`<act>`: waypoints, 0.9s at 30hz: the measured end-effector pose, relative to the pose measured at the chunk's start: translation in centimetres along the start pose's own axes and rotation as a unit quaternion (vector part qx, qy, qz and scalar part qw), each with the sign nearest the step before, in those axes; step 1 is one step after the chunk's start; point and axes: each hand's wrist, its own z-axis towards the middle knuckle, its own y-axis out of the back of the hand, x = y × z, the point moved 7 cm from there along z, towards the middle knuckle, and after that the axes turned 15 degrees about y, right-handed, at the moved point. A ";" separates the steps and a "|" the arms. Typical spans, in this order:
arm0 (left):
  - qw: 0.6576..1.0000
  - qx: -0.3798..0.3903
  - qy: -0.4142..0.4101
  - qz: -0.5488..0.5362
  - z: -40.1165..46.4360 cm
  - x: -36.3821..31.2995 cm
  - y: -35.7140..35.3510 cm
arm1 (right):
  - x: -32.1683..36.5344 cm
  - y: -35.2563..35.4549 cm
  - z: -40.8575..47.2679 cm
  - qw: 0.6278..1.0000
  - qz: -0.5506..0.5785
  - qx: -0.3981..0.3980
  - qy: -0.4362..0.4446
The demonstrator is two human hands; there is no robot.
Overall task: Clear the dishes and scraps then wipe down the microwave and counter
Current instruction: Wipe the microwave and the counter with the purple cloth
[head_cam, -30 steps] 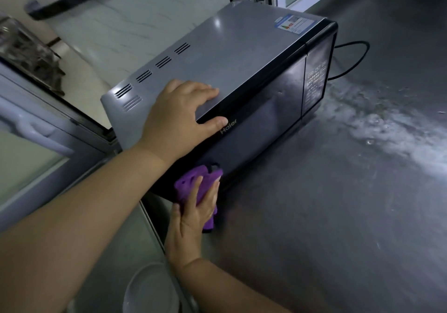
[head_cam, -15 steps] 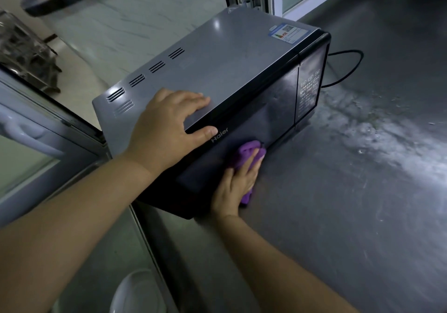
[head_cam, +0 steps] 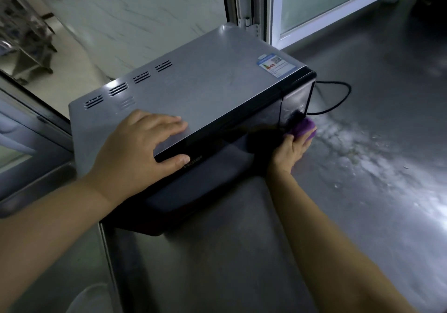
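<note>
Head view, close, looking down at microwave [head_cam: 193, 90].

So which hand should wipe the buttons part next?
The right hand. It already presses the purple cloth against the microwave front, right beside the button panel. The left hand rests on the top edge, cloth-free, probably steadying it.

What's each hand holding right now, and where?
The right hand presses a purple cloth flat against the microwave front, fingers over the cloth's near side. The left hand holds nothing; it rests on the microwave's top edge.
</note>
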 end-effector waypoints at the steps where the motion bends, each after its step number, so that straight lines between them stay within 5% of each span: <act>1: 1.000 0.001 0.000 0.001 0.1 0.0 0.0 | 0.2 0.1 0.0 1.000 0.003 0.002 -0.013; 6: 1.000 0.014 0.012 0.009 0.3 -0.3 0.0 | 3.5 -0.6 -0.6 0.998 0.042 -0.010 -0.052; 18: 1.000 -0.013 -0.020 0.012 0.3 0.2 -0.8 | 10.5 -0.4 -0.6 0.984 0.066 -0.040 0.163; 27: 0.999 -0.030 -0.033 0.025 0.4 0.1 -0.9 | -1.1 -0.7 -0.9 0.999 0.003 0.004 -0.043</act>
